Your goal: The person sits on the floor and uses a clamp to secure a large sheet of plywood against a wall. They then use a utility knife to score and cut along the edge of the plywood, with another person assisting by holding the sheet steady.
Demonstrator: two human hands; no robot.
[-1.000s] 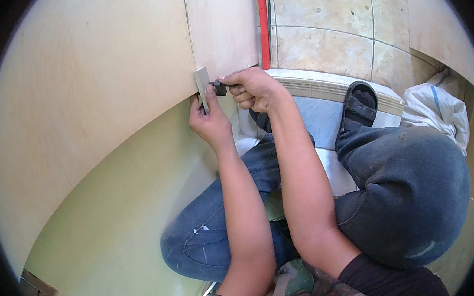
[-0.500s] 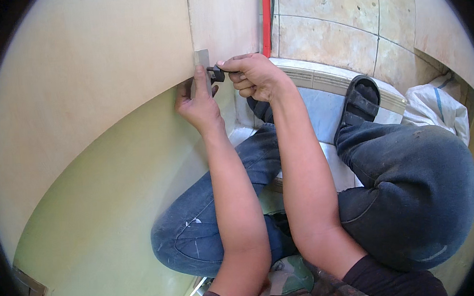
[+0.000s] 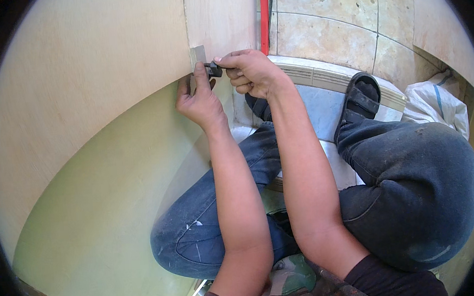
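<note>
A black padlock (image 3: 215, 69) hangs sideways at a grey metal hasp plate (image 3: 197, 54) by the lower edge of a pale wooden panel (image 3: 96, 59). My left hand (image 3: 200, 98) is closed around the hasp and the padlock's shackle end. Its thumb points up along the plate, and its other fingers are partly hidden behind. From the right, my right hand (image 3: 254, 73) pinches a thin dark piece, seemingly a key, at the padlock's other end. Its remaining fingers are curled in, and the piece is mostly covered by them.
A red upright bar (image 3: 264, 19) stands beyond my right hand, beside a tiled floor (image 3: 328, 39). Below the panel runs a pale green wall (image 3: 105, 210). My bent legs in jeans (image 3: 408, 192) are close under my arms. A white sack (image 3: 435, 103) lies at the right.
Both hands and the padlock shift slightly up and left in view, along with the panel and hasp. The grip of each hand looks the same.
</note>
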